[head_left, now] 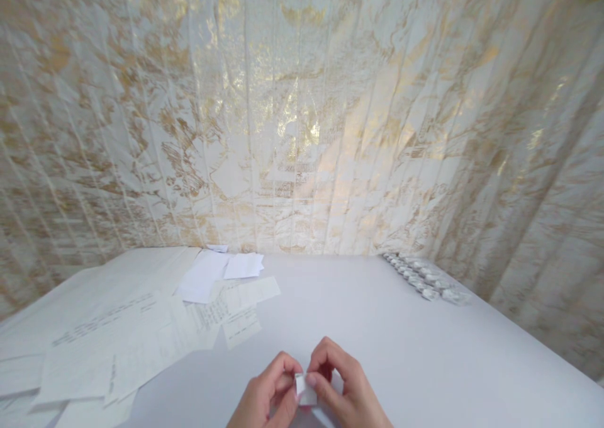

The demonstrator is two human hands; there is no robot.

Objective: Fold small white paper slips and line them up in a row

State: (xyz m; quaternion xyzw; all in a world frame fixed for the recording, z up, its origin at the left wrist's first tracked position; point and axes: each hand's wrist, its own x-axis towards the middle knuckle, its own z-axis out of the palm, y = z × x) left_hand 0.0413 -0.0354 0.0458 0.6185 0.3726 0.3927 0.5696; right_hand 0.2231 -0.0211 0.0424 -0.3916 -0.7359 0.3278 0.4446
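Note:
A small folded piece of white paper (307,395) is pinched between my two hands near the bottom middle of the view. My left hand (274,391) grips its left side with thumb and fingertips. On the opposite side, the thumb of my right hand (343,384) presses the paper's face while the index finger curls behind it. A dark mark shows at the paper's top corner and a pinkish patch below it. Something pale sticks out beneath, between the hands; I cannot make out whether it belongs to the same paper.
Overlapping papers (136,327), some printed, cover the table's left side. Blank white sheets (205,274) lie toward the back. Rows of small silvery, wrapped-looking pieces (422,278) line the back right edge of the white table (425,352). A patterned curtain (292,113) hangs behind.

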